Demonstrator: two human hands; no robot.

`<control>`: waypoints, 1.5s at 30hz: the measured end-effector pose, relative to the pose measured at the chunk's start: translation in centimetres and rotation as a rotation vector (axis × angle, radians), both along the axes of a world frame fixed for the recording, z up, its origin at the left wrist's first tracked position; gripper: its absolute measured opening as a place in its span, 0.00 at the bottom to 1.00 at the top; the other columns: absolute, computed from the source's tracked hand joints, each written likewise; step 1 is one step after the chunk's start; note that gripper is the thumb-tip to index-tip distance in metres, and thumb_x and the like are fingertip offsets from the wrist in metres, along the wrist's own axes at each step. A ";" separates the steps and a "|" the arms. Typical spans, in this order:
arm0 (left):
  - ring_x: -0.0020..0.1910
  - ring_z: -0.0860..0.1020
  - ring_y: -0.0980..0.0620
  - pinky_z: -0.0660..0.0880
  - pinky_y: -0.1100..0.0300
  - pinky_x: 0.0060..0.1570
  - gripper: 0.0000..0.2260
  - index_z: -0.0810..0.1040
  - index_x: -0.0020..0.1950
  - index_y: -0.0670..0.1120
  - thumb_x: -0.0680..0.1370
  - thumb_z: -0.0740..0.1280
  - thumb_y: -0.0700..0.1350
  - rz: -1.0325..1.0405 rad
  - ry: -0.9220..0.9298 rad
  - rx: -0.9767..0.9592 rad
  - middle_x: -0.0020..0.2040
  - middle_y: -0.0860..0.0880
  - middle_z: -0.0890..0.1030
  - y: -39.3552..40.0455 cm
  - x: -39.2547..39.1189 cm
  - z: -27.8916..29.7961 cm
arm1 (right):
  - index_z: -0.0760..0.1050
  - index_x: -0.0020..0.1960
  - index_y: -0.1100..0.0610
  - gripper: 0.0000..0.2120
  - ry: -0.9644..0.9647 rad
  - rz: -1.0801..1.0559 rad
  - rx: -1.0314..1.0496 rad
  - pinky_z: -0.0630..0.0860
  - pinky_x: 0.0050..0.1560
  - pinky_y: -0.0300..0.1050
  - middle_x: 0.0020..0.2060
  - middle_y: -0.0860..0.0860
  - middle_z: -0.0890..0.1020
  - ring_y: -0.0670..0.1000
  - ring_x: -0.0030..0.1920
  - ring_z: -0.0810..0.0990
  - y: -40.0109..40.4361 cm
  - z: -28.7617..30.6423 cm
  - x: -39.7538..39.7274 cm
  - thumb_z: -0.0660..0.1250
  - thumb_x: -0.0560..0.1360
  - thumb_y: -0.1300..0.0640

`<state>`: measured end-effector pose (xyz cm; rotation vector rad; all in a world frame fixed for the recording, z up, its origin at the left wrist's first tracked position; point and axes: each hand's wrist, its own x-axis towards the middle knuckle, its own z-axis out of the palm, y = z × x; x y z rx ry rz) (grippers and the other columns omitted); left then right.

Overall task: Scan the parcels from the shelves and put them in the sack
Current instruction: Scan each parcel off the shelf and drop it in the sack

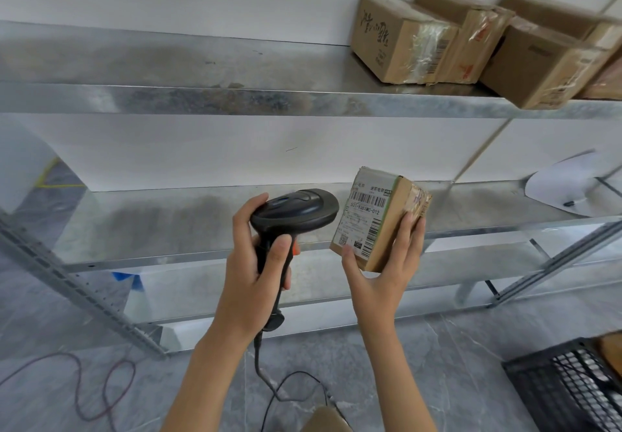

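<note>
My left hand [250, 273] grips the handle of a black corded barcode scanner [292, 211], its head pointing right. Just to the right, my right hand [387, 270] holds a small brown cardboard parcel [380, 219] from below and behind, its white barcode label facing the scanner a short gap away. Both are held in front of the middle shelf [168, 223] of a metal rack. Several more brown parcels [404, 41] stand on the top shelf [202, 98] at the upper right. No sack is in view.
A black plastic crate [565, 388] stands on the grey floor at the lower right. The scanner's cable [286, 384] and a reddish cable [101, 391] trail over the floor. A white sheet with a pen [565, 185] lies at the middle shelf's right end.
</note>
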<state>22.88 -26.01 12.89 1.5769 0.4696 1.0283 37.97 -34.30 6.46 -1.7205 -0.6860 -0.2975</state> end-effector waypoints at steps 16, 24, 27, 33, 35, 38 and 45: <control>0.29 0.74 0.48 0.75 0.54 0.32 0.19 0.64 0.67 0.65 0.76 0.62 0.60 -0.224 0.163 0.017 0.43 0.50 0.81 -7.0 13.3 -3.7 | 0.52 0.80 0.41 0.46 0.228 -0.270 -0.098 0.53 0.68 0.36 0.81 0.44 0.52 0.26 0.70 0.51 -14.4 -2.5 7.8 0.72 0.68 0.44; 0.29 0.76 0.51 0.77 0.57 0.33 0.18 0.62 0.65 0.73 0.77 0.61 0.62 -0.479 0.240 0.160 0.44 0.53 0.82 -20.3 27.9 -3.9 | 0.56 0.81 0.48 0.46 0.327 -0.523 -0.064 0.57 0.73 0.47 0.80 0.43 0.55 0.29 0.73 0.52 -31.0 -3.0 16.1 0.72 0.67 0.44; 0.29 0.76 0.51 0.77 0.58 0.34 0.19 0.63 0.67 0.69 0.77 0.61 0.62 -0.543 0.237 0.174 0.43 0.54 0.81 -25.4 32.4 -4.4 | 0.55 0.81 0.46 0.46 0.348 -0.602 -0.042 0.57 0.75 0.52 0.80 0.42 0.55 0.31 0.74 0.52 -37.0 -3.3 18.7 0.70 0.67 0.40; 0.30 0.76 0.49 0.78 0.53 0.36 0.19 0.64 0.67 0.66 0.76 0.62 0.62 -0.675 0.214 0.178 0.43 0.47 0.80 -34.4 39.3 -4.3 | 0.52 0.79 0.36 0.46 0.404 -0.708 -0.040 0.61 0.74 0.53 0.79 0.38 0.53 0.36 0.74 0.55 -46.1 -3.5 21.3 0.71 0.67 0.40; 0.30 0.76 0.50 0.78 0.56 0.35 0.16 0.63 0.64 0.71 0.78 0.63 0.62 -0.715 0.200 0.196 0.43 0.48 0.81 -36.6 41.1 -3.9 | 0.52 0.79 0.34 0.46 0.416 -0.749 -0.022 0.63 0.75 0.59 0.79 0.35 0.52 0.39 0.75 0.56 -48.3 -3.7 21.9 0.70 0.65 0.37; 0.29 0.76 0.52 0.77 0.63 0.34 0.15 0.62 0.66 0.68 0.82 0.62 0.57 -0.760 0.185 0.228 0.42 0.51 0.82 -38.9 43.9 -3.7 | 0.51 0.78 0.34 0.47 0.446 -0.816 0.019 0.62 0.74 0.63 0.76 0.30 0.51 0.30 0.73 0.54 -50.5 -4.1 23.3 0.69 0.64 0.36; 0.30 0.76 0.49 0.76 0.60 0.34 0.18 0.63 0.69 0.62 0.80 0.61 0.51 -0.884 0.169 0.172 0.44 0.52 0.82 -42.5 51.0 -4.8 | 0.49 0.77 0.29 0.47 0.485 -0.887 0.035 0.63 0.75 0.62 0.79 0.34 0.52 0.39 0.74 0.56 -52.3 -4.7 27.7 0.69 0.63 0.36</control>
